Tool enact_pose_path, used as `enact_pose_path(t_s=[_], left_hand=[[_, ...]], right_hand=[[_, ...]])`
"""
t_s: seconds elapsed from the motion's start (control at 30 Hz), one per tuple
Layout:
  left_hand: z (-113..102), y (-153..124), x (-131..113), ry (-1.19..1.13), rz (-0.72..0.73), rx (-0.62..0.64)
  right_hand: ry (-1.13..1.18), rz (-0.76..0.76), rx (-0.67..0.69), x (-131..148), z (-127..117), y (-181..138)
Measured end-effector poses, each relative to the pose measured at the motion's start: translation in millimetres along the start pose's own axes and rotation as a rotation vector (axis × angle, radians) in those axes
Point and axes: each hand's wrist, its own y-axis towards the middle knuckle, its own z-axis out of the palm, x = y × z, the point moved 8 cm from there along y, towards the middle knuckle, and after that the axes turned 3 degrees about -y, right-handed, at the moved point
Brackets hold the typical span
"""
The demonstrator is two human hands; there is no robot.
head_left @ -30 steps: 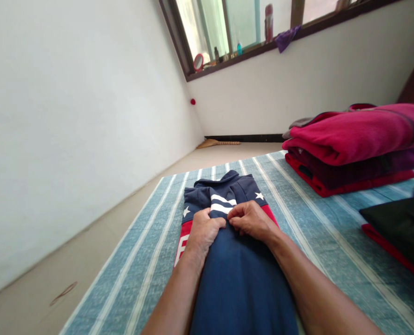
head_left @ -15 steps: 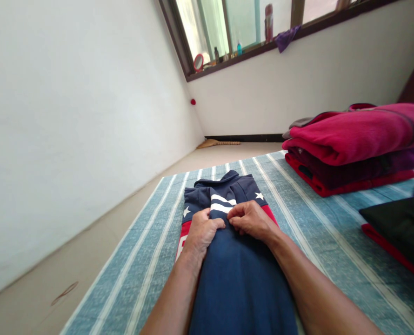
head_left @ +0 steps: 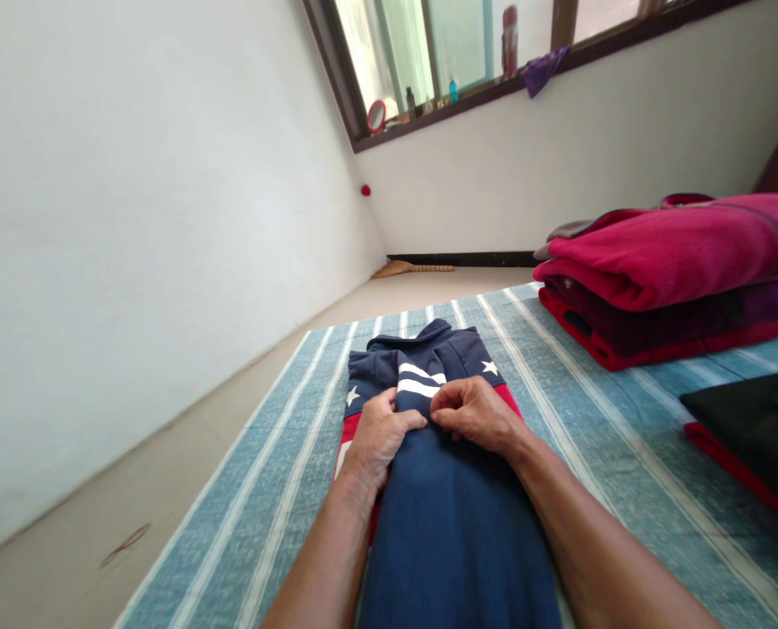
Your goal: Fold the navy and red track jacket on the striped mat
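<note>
A navy garment (head_left: 451, 515) with white stripes, white stars and red side panels lies lengthwise on a blue striped mat (head_left: 284, 489). My left hand (head_left: 379, 434) is closed on the folded navy fabric near the striped chest. Right beside it, my right hand (head_left: 475, 412) pinches the same fold, fingers curled tight. The two hands almost touch at the garment's middle. My forearms run along both sides of the navy cloth towards me.
A stack of folded red, magenta and purple clothes (head_left: 670, 271) sits on the mat at the right. A black garment over a red one (head_left: 749, 428) lies nearer at the right edge. A white wall stands at the left. A window sill (head_left: 468, 92) holds bottles, a small mirror and a purple cloth.
Both hands have edged slightly away from me along the garment, still gripping the fold. Otherwise the scene is the same.
</note>
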Motion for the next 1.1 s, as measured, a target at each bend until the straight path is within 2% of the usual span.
enact_pose_path(t_s=[0.2,0.43,0.67,0.83,0.97,1.1], left_hand=[[0.7,2.6,4.1,-0.077,0.011,0.024],[4.1,0.7,2.4,-0.159,0.015,0.055],[6.3,2.5,4.2,-0.208,0.030,0.083],[7.0,4.3,8.0,-0.249,0.026,0.083],[6.5,5.1,11.7,-0.254,0.012,0.085],[5.3,4.1,11.0,-0.252,0.002,0.073]], right_hand=[[-0.133,-0.004,-0.018,2.5,0.0,-1.2],[-0.358,-0.083,-0.063,17.3,-2.2,-3.3],[-0.704,-0.154,-0.091,36.1,3.6,-5.8],[-0.903,-0.157,-0.097,36.5,10.4,-4.9],[-0.891,-0.152,-0.117,33.6,9.1,-5.2],[-0.679,-0.129,-0.126,29.6,1.5,-6.2]])
